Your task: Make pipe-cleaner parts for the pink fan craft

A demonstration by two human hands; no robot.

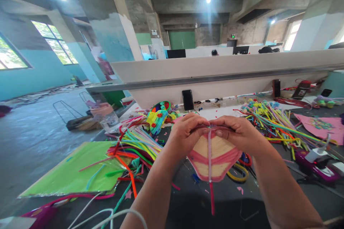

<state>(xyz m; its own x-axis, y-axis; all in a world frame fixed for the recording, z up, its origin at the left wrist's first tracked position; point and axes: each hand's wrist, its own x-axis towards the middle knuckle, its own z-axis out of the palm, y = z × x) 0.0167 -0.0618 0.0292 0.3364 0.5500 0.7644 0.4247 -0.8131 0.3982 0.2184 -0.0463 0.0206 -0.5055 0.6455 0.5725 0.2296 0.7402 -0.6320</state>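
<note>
My left hand point(185, 130) and my right hand point(236, 130) meet above a dark table point(193, 200), fingers pinched together on the top edge of a fan-shaped craft piece point(215, 159). The piece is pale yellow with a pink pipe-cleaner border and a pink band across it. A pink pipe cleaner point(209, 150) runs down its middle and ends in a red stem hanging below. Both hands grip the piece where this pipe cleaner meets the top rim.
Heaps of coloured pipe cleaners lie left point(137, 143) and right point(276, 121). A green sheet point(77, 168) sits at the left, a pink sheet point(319, 125) and a purple glue gun point(317, 161) at the right. A phone point(187, 99) leans on the white divider point(215, 75).
</note>
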